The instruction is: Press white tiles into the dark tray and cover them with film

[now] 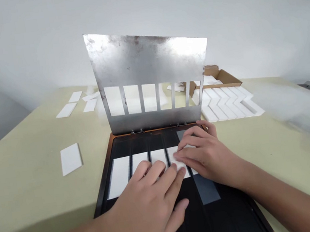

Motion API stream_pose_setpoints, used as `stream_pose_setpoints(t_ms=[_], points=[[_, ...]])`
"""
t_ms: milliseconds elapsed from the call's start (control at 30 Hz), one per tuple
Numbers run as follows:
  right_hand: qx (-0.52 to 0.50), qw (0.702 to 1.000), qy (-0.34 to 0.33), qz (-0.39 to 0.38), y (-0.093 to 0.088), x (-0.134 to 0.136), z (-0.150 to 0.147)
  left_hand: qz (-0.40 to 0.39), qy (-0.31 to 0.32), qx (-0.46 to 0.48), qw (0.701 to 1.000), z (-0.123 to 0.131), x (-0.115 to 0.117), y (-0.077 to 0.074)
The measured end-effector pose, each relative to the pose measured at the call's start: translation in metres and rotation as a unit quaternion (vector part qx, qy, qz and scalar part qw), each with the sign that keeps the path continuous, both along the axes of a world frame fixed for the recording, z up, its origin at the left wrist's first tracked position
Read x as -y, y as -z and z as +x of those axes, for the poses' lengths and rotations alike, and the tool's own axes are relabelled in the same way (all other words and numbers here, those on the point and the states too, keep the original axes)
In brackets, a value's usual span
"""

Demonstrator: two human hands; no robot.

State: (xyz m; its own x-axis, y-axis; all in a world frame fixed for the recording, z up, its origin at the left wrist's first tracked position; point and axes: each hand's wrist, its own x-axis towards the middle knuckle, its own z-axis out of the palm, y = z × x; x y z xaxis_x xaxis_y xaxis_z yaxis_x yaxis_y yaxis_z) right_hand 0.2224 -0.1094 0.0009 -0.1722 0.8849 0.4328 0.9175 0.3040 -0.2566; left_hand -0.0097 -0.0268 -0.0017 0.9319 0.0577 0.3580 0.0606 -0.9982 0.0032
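A black tray with parallel slots lies in front of me, its hinged metal lid standing upright with a row of rectangular windows. Several white rectangular pieces fill the left slots. My left hand lies flat over the tray, fingers stretched out on the middle white pieces. My right hand rests flat beside it, fingertips pressing a white piece in a slot. One grey empty slot shows under the right wrist.
A batch of white pieces is laid out in rows at the right rear, beside an open cardboard box. Loose white pieces lie on the left: one near the tray, others further back. The table is pale yellow-green.
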Motion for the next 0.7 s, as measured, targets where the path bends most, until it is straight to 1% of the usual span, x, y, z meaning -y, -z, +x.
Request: stream_pose_setpoints(t_ms=[200, 400, 567, 700], points=[[0.040, 0.999, -0.012, -0.003, -0.0011, 0.0029, 0.0010, -0.001, 0.005, -0.015, 1.000, 0.0009, 0.0003, -0.0009], [0.046, 0.999, -0.014, -0.002, -0.0033, 0.0045, -0.0008, 0.020, 0.011, 0.015, 1.000, -0.0011, 0.0008, 0.0012], [0.050, 0.999, -0.013, -0.012, -0.0034, 0.0060, -0.0009, 0.030, 0.005, 0.018, 0.999, -0.0011, 0.0016, -0.0005], [0.051, 0.998, -0.018, 0.011, -0.0010, 0.0056, -0.0003, 0.038, -0.001, 0.021, 0.999, 0.0000, 0.0020, -0.0015]])
